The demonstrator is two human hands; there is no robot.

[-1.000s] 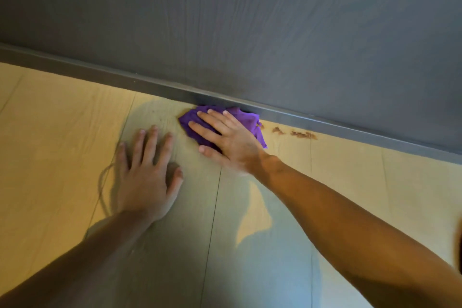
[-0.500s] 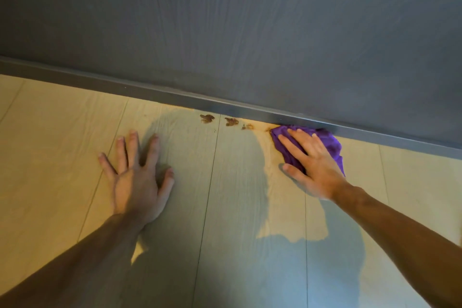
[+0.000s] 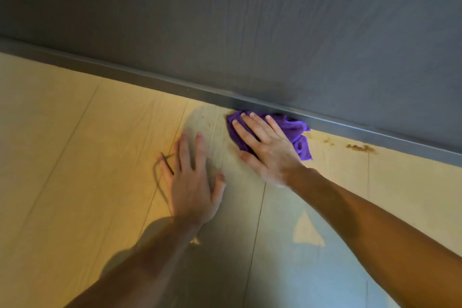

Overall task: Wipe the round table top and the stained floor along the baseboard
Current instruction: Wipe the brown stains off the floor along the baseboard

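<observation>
The right hand [image 3: 267, 150] presses flat, fingers spread, on a crumpled purple cloth [image 3: 292, 130] against the grey baseboard [image 3: 150, 80]. The left hand [image 3: 192, 180] lies splayed on the pale wood-plank floor [image 3: 62, 145]. Brown stains [image 3: 360, 148] lie right of the cloth.

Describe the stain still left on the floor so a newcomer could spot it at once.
Follow the grey baseboard where the dark wall meets the pale plank floor. To the right of the purple cloth under the right hand, hard against the baseboard's foot, lies the brown stain. It is a ragged, rust-brown smear with fainter specks beside it, the only dark mark on bare planks.
</observation>
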